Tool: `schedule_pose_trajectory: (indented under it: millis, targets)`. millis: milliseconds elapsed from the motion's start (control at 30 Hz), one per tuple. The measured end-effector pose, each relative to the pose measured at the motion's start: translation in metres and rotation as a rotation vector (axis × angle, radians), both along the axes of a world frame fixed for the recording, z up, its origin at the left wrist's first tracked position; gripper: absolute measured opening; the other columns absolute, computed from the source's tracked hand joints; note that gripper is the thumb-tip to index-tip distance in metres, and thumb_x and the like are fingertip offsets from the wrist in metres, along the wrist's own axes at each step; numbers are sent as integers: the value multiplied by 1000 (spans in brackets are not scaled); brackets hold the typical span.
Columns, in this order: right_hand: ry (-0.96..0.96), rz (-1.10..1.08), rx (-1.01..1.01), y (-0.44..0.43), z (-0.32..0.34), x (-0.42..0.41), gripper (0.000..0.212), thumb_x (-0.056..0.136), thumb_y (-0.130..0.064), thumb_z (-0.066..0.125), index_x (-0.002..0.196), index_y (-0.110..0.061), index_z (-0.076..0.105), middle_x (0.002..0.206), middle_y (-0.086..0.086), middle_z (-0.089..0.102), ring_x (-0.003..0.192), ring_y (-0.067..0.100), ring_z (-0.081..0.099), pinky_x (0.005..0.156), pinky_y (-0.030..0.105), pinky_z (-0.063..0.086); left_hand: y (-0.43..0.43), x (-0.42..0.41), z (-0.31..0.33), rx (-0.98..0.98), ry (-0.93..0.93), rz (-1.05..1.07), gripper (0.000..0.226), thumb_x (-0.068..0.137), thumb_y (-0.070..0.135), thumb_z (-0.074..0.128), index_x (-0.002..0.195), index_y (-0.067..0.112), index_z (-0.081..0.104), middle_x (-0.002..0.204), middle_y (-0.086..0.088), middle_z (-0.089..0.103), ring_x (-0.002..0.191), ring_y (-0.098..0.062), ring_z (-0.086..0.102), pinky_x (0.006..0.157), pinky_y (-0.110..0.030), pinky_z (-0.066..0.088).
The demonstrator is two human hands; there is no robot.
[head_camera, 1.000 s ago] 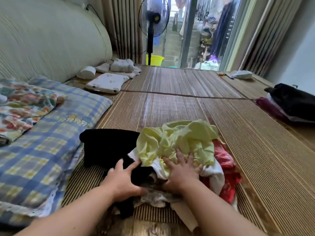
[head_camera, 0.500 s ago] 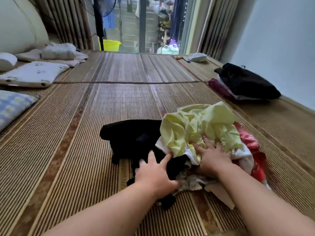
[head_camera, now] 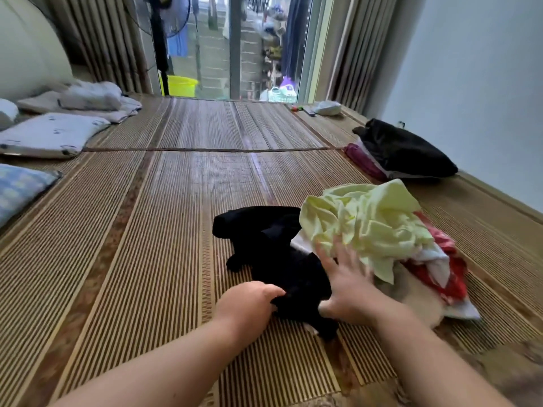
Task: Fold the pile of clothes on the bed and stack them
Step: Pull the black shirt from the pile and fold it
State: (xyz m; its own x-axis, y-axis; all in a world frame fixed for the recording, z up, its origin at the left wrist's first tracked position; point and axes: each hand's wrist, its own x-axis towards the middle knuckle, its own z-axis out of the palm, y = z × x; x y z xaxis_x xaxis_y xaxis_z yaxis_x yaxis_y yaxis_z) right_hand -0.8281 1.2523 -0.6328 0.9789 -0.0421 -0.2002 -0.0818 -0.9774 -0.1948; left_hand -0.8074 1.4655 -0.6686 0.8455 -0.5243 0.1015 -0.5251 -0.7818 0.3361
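A loose pile of clothes lies on the bamboo mat [head_camera: 147, 259] in front of me. A crumpled pale yellow-green garment [head_camera: 364, 227] tops it, with red [head_camera: 443, 277] and white [head_camera: 432, 257] pieces under it on the right. A black garment [head_camera: 270, 245] spreads out of the pile's left side. My left hand [head_camera: 246, 306] grips the near edge of the black garment, fingers curled into the cloth. My right hand [head_camera: 349, 286], fingers spread and blurred, sits between the black garment and the yellow-green one, touching the pile.
A folded stack with a black garment on top [head_camera: 402, 151] sits at the right edge by the wall. Pillows [head_camera: 50, 133] and folded white cloth [head_camera: 91, 95] lie at the back left, a blue checked pillow [head_camera: 17, 189] at the left. A fan stand [head_camera: 160, 45] is by the window.
My view swung to the right. My left hand closed on the black garment's near edge. My right hand lifted off the yellow-green garment and shifted left toward the black one.
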Motion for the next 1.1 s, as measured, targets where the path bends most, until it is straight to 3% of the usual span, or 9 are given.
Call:
schedule_pose_trajectory:
  millis: [133, 233, 333, 567, 700, 800, 867, 967, 1100]
  targets:
    - [-20, 76, 11, 52, -10, -20, 96, 69, -63, 65, 146, -52, 8, 160, -8, -12, 144, 22, -24, 109, 63, -11, 18, -11, 37, -172, 92, 58, 30, 94, 27, 51, 121, 35, 62, 117, 11, 66, 108, -9, 60, 93, -31, 50]
    - [-216, -65, 67, 77, 7, -18, 43, 86, -44, 57, 129, -43, 49, 149, -9, 38, 144, 19, 20, 111, 64, 7, 39, -20, 76, -327, 132, 42, 24, 93, 25, 53, 110, 33, 68, 104, 15, 69, 97, -4, 62, 88, -27, 51]
    - [-374, -138, 138, 85, 47, -13, 30, 87, -30, 50, 115, -36, 59, 125, -13, 60, 124, 17, 50, 110, 57, 20, 76, -23, 121, -402, 111, 38, 22, 93, 21, 56, 105, 34, 70, 94, 18, 68, 89, 2, 63, 82, -17, 49]
    - [-372, -113, 173, 93, 143, -8, 28, 88, -20, 52, 113, -26, 60, 114, 9, 67, 106, 29, 60, 84, 31, 41, 173, -27, 243, -478, -221, 65, 26, 91, 8, 58, 99, 29, 71, 83, 26, 62, 77, 29, 50, 69, 6, 32]
    - [-620, -46, 518, 132, 198, -4, 16, 92, -19, 53, 106, -22, 59, 104, 8, 66, 91, 25, 58, 67, 24, 35, 220, -35, 284, -513, -312, 168, 26, 93, 13, 56, 91, 38, 65, 87, 22, 63, 76, 22, 55, 65, 1, 36]
    - [-748, 125, 569, 162, 242, -4, 7, 92, -23, 57, 96, -28, 55, 92, -2, 62, 87, 20, 57, 63, 26, 30, 257, -40, 305, -685, -286, 258, 30, 94, 10, 54, 83, 36, 65, 84, 8, 68, 69, 5, 62, 59, -12, 46]
    - [-738, 248, 443, 171, 266, -7, 17, 85, -40, 67, 95, -31, 57, 84, -11, 59, 81, 13, 56, 62, 26, 33, 281, -42, 318, -735, -298, 348, 31, 93, 10, 53, 79, 33, 67, 81, 6, 69, 69, -6, 64, 55, -19, 50]
    - [-588, 377, -39, 178, 283, -6, 37, 76, -56, 70, 101, -30, 65, 82, -11, 54, 82, 13, 52, 68, 26, 34, 318, -46, 338, -732, -361, 465, 33, 93, 10, 51, 76, 33, 67, 80, 8, 68, 67, -7, 65, 49, -19, 52]
    - [-464, 305, -183, 178, 272, 1, 14, 83, -43, 66, 87, -32, 58, 73, -16, 45, 80, 16, 50, 62, 27, 34, 346, -46, 355, -723, -354, 530, 29, 93, 10, 50, 77, 28, 66, 83, 0, 67, 72, -13, 64, 47, -20, 53]
